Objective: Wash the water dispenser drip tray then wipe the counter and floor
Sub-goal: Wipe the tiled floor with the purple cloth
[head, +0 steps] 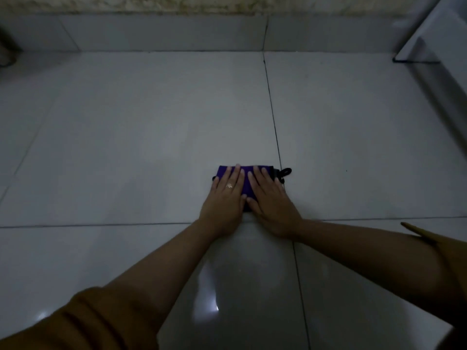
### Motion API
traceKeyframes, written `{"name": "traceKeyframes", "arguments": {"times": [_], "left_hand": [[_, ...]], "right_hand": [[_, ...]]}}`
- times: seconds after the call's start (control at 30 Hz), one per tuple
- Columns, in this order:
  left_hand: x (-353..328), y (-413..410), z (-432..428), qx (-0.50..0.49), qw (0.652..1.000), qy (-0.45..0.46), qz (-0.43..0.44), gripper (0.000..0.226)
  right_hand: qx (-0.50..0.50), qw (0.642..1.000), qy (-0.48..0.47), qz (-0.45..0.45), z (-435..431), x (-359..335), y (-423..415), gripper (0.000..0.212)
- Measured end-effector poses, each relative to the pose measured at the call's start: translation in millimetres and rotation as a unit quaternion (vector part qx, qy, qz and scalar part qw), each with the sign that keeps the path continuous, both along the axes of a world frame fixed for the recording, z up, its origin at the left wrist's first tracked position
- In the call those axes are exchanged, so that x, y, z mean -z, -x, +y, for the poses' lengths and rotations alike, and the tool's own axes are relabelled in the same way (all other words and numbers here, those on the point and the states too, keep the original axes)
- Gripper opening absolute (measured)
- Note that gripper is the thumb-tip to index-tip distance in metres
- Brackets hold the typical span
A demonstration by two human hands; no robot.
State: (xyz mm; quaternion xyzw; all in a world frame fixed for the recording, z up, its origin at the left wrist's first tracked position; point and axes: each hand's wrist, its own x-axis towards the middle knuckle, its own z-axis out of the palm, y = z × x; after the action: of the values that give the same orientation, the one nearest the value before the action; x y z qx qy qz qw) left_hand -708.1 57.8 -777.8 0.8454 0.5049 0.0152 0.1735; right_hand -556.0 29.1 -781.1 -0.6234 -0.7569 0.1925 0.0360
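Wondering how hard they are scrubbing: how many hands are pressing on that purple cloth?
2. The left hand, wearing a ring, lies flat on the left part of the purple cloth; the right hand lies flat on its right part. None seems hidden.

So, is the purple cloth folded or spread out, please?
Looks folded: the purple cloth forms a small compact rectangle under the left hand and right hand.

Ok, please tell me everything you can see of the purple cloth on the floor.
The purple cloth looks like soft fabric, laid as a flat rectangle. A black loop sticks out at its right edge. It lies on the grey tiled floor. The left hand and right hand press flat on it, side by side, covering most of it.
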Motion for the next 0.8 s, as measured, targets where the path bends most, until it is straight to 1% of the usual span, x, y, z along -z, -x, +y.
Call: {"name": "traceKeyframes", "arguments": {"times": [0.07, 0.13, 0.23, 0.4, 0.53, 0.8], "left_hand": [[0, -8, 33, 0.006, 1.000, 0.010, 0.009, 0.059], [-1, -16, 64, -0.001, 1.000, 0.020, 0.000, 0.059], [-1, -27, 106, -0.012, 1.000, 0.016, -0.001, 0.058], [-5, -42, 178, -0.013, 1.000, 0.006, 0.014, 0.057], [-4, -51, 227, -0.016, 0.999, -0.011, 0.026, 0.057], [-3, -58, 288, -0.013, 0.999, -0.028, 0.033, 0.058]], "right_hand": [[-0.001, 1.000, -0.004, -0.012, 31, 1, -8, 0.061], [-0.010, 1.000, 0.003, -0.009, 64, 1, -17, 0.060], [-0.026, 1.000, 0.017, -0.005, 118, 0, -28, 0.061], [-0.010, 1.000, -0.016, 0.007, 194, 2, -37, 0.059], [0.002, 0.999, -0.040, 0.014, 239, 3, -43, 0.059], [0.008, 1.000, -0.028, -0.002, 302, 1, -47, 0.061]]}}
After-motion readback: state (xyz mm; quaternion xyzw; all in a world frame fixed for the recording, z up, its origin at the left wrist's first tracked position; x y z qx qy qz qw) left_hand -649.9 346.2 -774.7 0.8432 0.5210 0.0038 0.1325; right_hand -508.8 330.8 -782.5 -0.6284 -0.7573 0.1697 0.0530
